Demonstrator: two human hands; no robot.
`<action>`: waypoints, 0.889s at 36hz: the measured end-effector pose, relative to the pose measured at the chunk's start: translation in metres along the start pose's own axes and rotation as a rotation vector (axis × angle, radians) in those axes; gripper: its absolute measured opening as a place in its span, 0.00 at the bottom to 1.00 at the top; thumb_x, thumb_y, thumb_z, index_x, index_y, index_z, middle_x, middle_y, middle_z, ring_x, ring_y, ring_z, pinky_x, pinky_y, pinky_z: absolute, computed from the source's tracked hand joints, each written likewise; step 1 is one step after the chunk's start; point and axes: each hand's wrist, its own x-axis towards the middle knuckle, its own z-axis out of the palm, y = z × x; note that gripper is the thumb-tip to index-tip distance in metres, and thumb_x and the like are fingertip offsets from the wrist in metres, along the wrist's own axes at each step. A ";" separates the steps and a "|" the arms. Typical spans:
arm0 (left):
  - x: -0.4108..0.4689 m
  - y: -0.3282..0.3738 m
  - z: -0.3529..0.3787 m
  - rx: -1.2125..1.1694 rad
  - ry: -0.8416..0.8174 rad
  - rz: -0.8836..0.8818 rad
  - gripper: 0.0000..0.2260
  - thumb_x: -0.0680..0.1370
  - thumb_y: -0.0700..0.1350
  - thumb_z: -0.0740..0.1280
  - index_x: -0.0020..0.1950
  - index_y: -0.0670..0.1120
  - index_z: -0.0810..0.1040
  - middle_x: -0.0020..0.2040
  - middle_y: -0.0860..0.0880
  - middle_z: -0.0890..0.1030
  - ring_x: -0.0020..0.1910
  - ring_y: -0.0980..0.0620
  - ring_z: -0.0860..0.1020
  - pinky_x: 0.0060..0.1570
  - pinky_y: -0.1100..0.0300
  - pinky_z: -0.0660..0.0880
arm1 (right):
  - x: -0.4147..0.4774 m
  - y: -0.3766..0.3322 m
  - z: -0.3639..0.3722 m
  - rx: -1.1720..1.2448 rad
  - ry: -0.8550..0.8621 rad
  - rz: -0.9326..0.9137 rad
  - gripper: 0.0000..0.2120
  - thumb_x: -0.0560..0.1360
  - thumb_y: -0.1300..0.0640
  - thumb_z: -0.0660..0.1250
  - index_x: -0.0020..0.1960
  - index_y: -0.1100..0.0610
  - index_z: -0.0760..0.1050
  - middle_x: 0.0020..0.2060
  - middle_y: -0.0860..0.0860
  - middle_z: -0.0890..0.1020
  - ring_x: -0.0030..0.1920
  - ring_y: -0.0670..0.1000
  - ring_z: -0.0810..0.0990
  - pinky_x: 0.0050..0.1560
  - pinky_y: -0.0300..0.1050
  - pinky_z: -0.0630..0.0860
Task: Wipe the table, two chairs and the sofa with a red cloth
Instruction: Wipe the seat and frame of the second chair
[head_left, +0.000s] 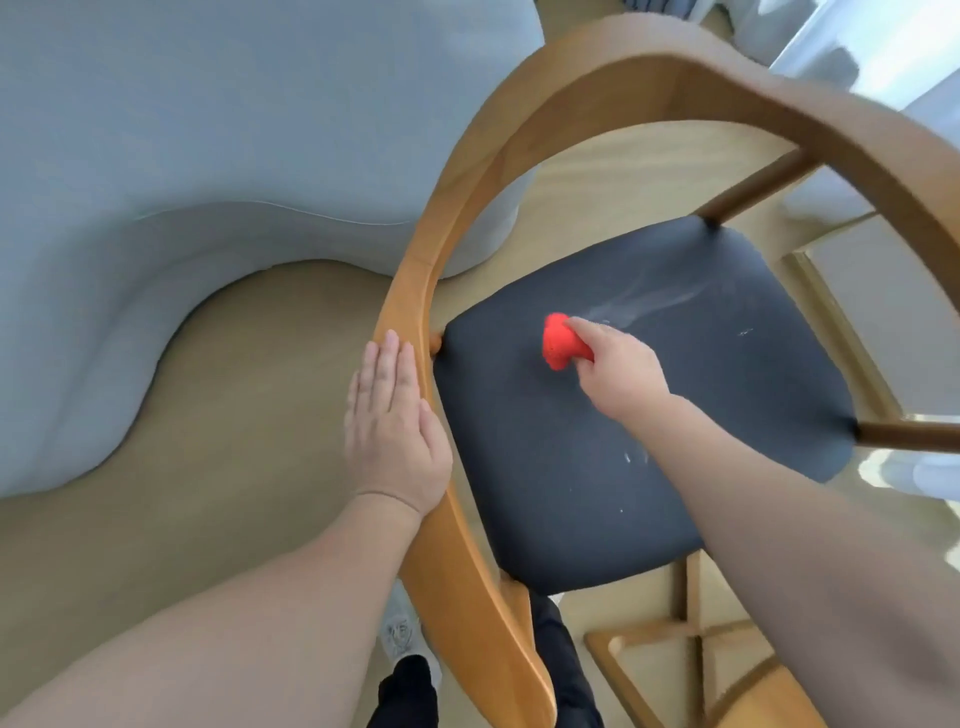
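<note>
The chair (649, 415) has a curved, smooth honey-coloured wooden back rail and a squarish seat of dark, matte fabric marked with pale dusty streaks. The right hand (618, 374) is clenched around a bunched red cloth (561, 340), pressed onto the seat near its middle. The left hand (395, 426) lies flat with fingers extended, released, against the rail's outer side. Just beside the chair, a pale grey sofa (182, 182) with rounded, soft upholstery stands on light wood-toned floor (234, 415).
</note>
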 end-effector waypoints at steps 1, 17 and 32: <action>0.000 -0.001 0.001 -0.001 -0.002 0.004 0.26 0.78 0.45 0.48 0.76 0.42 0.59 0.77 0.48 0.57 0.77 0.50 0.52 0.73 0.64 0.39 | 0.011 -0.001 0.000 0.003 0.019 -0.018 0.20 0.73 0.65 0.60 0.63 0.53 0.74 0.61 0.50 0.78 0.59 0.55 0.75 0.53 0.47 0.72; 0.000 -0.005 0.004 0.014 -0.010 0.076 0.26 0.77 0.45 0.50 0.74 0.38 0.63 0.76 0.45 0.60 0.75 0.48 0.55 0.73 0.54 0.50 | 0.110 -0.002 0.042 -0.292 -0.043 -0.087 0.20 0.79 0.49 0.60 0.68 0.57 0.69 0.69 0.55 0.70 0.70 0.58 0.65 0.71 0.54 0.57; -0.001 -0.005 0.004 0.051 -0.016 0.083 0.26 0.77 0.45 0.50 0.75 0.38 0.58 0.76 0.43 0.59 0.76 0.46 0.55 0.73 0.51 0.52 | 0.113 -0.007 0.085 -0.302 0.060 -0.081 0.26 0.82 0.47 0.51 0.78 0.55 0.56 0.78 0.51 0.57 0.78 0.56 0.51 0.77 0.53 0.43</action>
